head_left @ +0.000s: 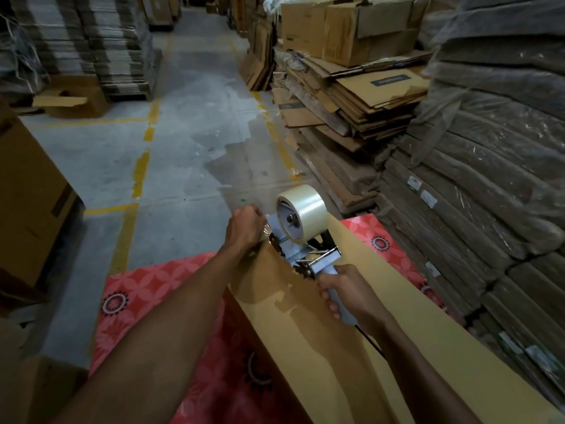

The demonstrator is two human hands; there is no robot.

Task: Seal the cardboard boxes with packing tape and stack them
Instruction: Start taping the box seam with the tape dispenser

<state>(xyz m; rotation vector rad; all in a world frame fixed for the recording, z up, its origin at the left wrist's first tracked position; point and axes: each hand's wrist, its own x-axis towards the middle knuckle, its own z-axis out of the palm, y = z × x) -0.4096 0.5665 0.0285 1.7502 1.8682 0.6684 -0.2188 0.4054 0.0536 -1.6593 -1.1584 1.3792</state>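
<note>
A long brown cardboard box [351,316] lies across a red floral-patterned mat [146,289] on the grey concrete floor [171,154], its top face running away from the person. At the box's far end stands a grey-handled metal tape dispenser [305,252] carrying a fat roll of clear packing tape [301,214]. The right hand [345,292] is wrapped tight around the dispenser's pale handle, fingers curled under it. The left hand [246,228] is closed at the far corner of the box, just beside the dispenser's front, pinching what looks like the crinkled loose end of the tape against the cardboard edge.

To the right rises an untidy stack of flattened cardboard cartons [351,111]; one sheet carries a dark rectangular printed label [389,80], its writing too blurred to read. Further right, bundled flat cardboard under plastic wrap [489,185] bears small white-and-green stickers [415,182], also illegible. An upright brown box [30,203] stands at the left, and worn yellow painted lines [139,175] mark the floor.
</note>
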